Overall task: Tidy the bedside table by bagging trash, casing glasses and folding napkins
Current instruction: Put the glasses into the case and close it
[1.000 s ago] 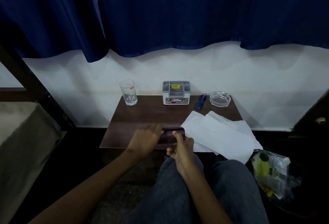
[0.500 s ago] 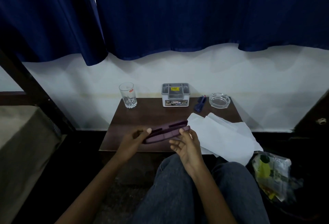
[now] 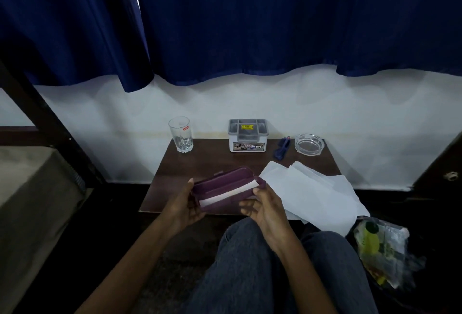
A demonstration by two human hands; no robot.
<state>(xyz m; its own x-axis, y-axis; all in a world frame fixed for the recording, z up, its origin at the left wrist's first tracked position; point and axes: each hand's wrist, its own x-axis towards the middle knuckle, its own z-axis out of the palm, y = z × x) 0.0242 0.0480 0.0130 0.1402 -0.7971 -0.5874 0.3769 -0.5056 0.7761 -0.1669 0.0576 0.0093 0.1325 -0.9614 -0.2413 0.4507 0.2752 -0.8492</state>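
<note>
A purple glasses case (image 3: 222, 183) is held open over the front edge of the brown bedside table (image 3: 212, 163), showing a pale lining strip inside. My left hand (image 3: 186, 203) grips its left end and my right hand (image 3: 262, 207) grips its right end. White napkins (image 3: 312, 193) lie unfolded on the table's right part and hang over its front corner. A clear bag of trash (image 3: 380, 248) sits on the floor at the lower right. Folded blue glasses (image 3: 281, 148) lie near the back of the table.
At the back of the table stand a drinking glass (image 3: 180, 133), a grey organiser box (image 3: 247, 135) and a glass ashtray (image 3: 308, 144). Blue curtains hang above the white wall. A bed edge (image 3: 32, 188) is at the left. My knees are below the table.
The case was shut between my hands a second ago; its lid has since swung up and it is now open. My hands rose slightly and spread to its ends.
</note>
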